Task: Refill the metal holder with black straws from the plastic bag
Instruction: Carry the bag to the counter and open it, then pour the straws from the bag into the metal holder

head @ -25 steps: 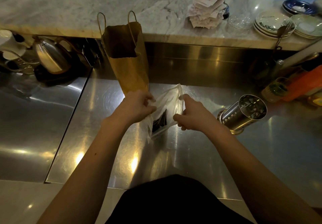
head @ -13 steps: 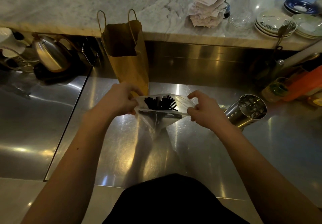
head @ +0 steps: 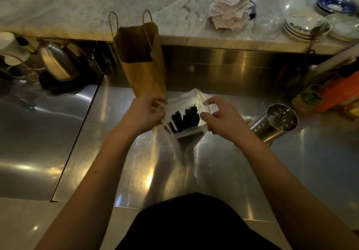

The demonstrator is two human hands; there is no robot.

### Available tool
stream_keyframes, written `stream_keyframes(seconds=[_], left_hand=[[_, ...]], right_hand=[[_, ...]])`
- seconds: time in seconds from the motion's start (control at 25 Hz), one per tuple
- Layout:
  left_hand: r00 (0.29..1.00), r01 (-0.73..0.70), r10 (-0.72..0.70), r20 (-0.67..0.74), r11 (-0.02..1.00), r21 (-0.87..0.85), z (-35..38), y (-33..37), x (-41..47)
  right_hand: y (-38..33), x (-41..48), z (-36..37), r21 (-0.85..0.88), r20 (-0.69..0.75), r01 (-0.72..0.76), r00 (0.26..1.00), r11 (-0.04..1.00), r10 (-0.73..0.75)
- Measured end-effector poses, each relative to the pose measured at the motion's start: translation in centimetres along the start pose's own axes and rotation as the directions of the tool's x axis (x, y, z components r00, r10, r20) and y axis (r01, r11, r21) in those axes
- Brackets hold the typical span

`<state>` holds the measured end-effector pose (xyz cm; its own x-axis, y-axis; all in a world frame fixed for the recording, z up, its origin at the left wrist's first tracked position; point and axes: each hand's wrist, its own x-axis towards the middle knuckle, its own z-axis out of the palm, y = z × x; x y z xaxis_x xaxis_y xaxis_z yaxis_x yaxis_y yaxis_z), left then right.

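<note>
Left hand [head: 143, 111] and right hand [head: 223, 119] each pinch the plastic bag [head: 186, 133] rim, spreading its mouth. Black straws [head: 185, 119] between them look light and stiff (film limp, slippery); grasp the bundled upper ends.

We hold the bag [head: 186, 135] open, left hand [head: 143, 111] and right hand [head: 223, 119] pinching its mouth; straws [head: 184, 118] stand inside; the holder [head: 275, 123] stands right of it.

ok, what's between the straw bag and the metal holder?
Head view: only the right hand, pinching the plastic bag at its edge, then a short bare strip of steel counter before the metal holder.
</note>
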<state>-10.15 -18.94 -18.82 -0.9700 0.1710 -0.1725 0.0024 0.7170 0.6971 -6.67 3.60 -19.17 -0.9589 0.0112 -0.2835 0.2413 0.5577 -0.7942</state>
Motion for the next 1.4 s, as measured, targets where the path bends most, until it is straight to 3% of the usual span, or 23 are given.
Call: stream_keyframes(seconds=[0.16,0.28,0.52,0.72,0.84,1.0,1.12,1.24,1.4], left_hand=[[1.000,0.014,-0.015,-0.025,1.000,-0.021,1.5,-0.3,-1.7],[1.000,0.012,-0.013,-0.022,0.996,-0.089,2.8,-0.3,-3.1],[0.992,0.110,-0.128,-0.019,0.911,-0.398,5.5,0.3,-4.7],[0.995,0.092,-0.060,0.079,0.855,-0.510,8.4,1.9,-5.4],[0.988,0.117,-0.054,0.143,0.868,-0.483,11.3,2.1,-6.5],[0.985,0.162,-0.120,0.127,0.899,-0.408,16.6,1.2,-7.3],[0.994,0.101,-0.112,0.012,0.840,-0.533,18.7,1.2,-7.4],[0.977,0.096,-0.196,-0.090,0.770,-0.630,18.6,0.5,-7.3],[0.966,0.178,-0.259,0.025,0.590,-0.788,17.0,-1.2,-6.9]], right_hand=[[0.5,-0.8,0.1,0.022,0.057,-0.017,0.998,1.000,0.016],[1.1,-1.3,0.2,0.181,0.106,-0.040,0.994,0.983,0.021],[3.3,-3.2,-0.1,0.325,0.017,-0.032,0.999,0.945,0.028],[5.3,-4.8,-1.5,0.453,-0.077,-0.001,0.996,0.892,0.041],[6.3,-5.6,-2.8,0.538,-0.120,0.005,0.990,0.843,0.071],[7.2,-6.9,-3.4,0.519,0.010,-0.006,1.000,0.855,0.002],[7.8,-7.4,-3.8,0.548,0.081,-0.001,0.995,0.837,-0.052],[9.7,-6.6,-4.1,0.562,0.011,-0.059,0.998,0.825,0.065],[13.3,-5.2,-2.5,0.532,0.010,-0.265,0.952,0.804,0.307]])
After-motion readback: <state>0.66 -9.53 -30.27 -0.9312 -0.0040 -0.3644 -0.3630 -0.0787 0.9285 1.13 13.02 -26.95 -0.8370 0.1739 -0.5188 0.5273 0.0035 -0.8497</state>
